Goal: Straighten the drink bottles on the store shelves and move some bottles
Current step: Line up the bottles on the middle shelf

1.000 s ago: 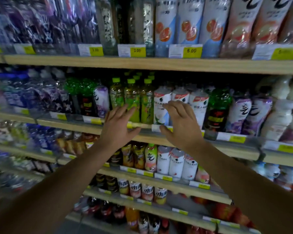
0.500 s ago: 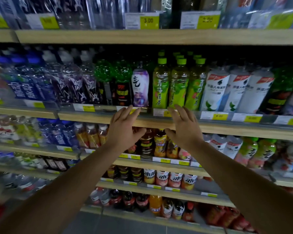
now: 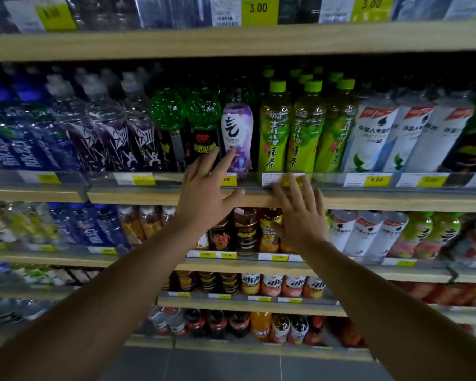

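Head view: wooden store shelf point(image 3: 138, 195), several tiers, all stocked with drink bottles. The top tier is cut off by the frame's upper edge; only bottle bases and price tags point(image 3: 259, 9) show. The far left and right stock is blurred, labels unreadable. The bottom tier is dim and its bottles are hard to make out.

Eye-level tier, left to right: blue-label water bottles point(image 3: 19, 133), purple-label clear bottles point(image 3: 113, 133), green-domed dark bottles point(image 3: 204, 116), one purple-white bottle point(image 3: 237, 127), green tea bottles point(image 3: 275, 127) with lime caps, white-label bottles point(image 3: 374, 133). All stand upright, packed side by side, behind a clear rail with price strips; a dark gap lies between the caps and the shelf above.

Left hand point(image 3: 204, 196): fingers straight and spread, fingertips point(image 3: 230, 158) over the lower part of the purple-white bottle; contact cannot be told. Right hand point(image 3: 300, 218): fingers spread and relaxed, holding nothing, in front of the shelf edge below the green tea bottles.
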A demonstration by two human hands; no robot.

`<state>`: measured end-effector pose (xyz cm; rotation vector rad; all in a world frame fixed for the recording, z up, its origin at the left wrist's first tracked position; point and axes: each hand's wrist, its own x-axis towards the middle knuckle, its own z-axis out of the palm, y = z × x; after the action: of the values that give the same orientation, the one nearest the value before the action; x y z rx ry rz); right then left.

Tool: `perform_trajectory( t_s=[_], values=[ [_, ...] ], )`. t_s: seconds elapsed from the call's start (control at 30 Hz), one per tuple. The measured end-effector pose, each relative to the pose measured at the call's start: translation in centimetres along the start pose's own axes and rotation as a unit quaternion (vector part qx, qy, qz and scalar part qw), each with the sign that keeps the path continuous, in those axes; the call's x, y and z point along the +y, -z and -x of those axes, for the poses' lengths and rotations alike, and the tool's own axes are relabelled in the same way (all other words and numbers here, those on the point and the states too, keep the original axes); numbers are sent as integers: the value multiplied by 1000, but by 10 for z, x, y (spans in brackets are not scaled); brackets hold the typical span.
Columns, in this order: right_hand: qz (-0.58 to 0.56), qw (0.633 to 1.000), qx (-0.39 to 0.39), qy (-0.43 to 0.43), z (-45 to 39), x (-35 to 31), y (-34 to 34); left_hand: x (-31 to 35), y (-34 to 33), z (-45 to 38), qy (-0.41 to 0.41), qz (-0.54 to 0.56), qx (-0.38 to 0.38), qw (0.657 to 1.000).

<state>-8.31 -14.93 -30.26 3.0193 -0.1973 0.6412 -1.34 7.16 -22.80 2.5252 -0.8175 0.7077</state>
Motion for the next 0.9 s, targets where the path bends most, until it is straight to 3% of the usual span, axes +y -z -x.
perform_trajectory(
  t_s=[0.27,0.53,0.67,0.9],
  values=[
    [0,1000,3,-6,0,0,-6,8,21,-68,-47,-59,114,991],
    [8,1000,-13,-13,-1,0,-6,29,36,-120,-1,-174,51,983],
    [9,1000,-16,-15,0,1,-6,27,39,-116,5,-169,50,984],
    [13,1000,-15,-13,-1,0,-6,22,26,-80,-63,-56,178,980]
  ],
)
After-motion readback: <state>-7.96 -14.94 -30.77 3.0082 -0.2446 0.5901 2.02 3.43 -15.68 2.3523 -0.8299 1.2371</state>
